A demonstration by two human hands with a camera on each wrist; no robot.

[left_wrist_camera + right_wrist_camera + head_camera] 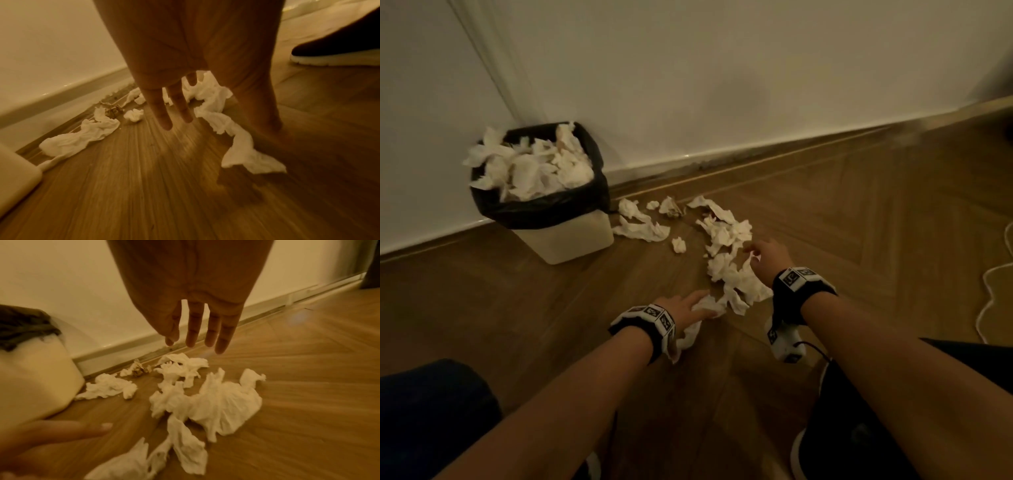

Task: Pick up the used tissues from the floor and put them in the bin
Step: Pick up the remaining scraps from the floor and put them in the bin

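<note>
Herringbone wood floor point(825, 222), white wall point(688, 68) with skirting board point(722, 161), white cord point(993, 291), dark white-soled shoe point(339, 48)

Head view looks steeply down at floor point(825, 219), bin point(571, 236) upper left. Wrist views sit low, facing wall point(82, 288); both share scattered tissues point(216, 402).

1. Right hand point(195, 293) at 12 o'clock, fingers point(224, 339) straight and spread, above the floor point(308, 386).
2. Crumpled tissues point(216, 404) at centre.
3. Bin point(37, 378) at 9 o'clock, against the wall point(82, 288).
4. Left hand point(51, 433) at 8 o'clock, blurred.
</note>
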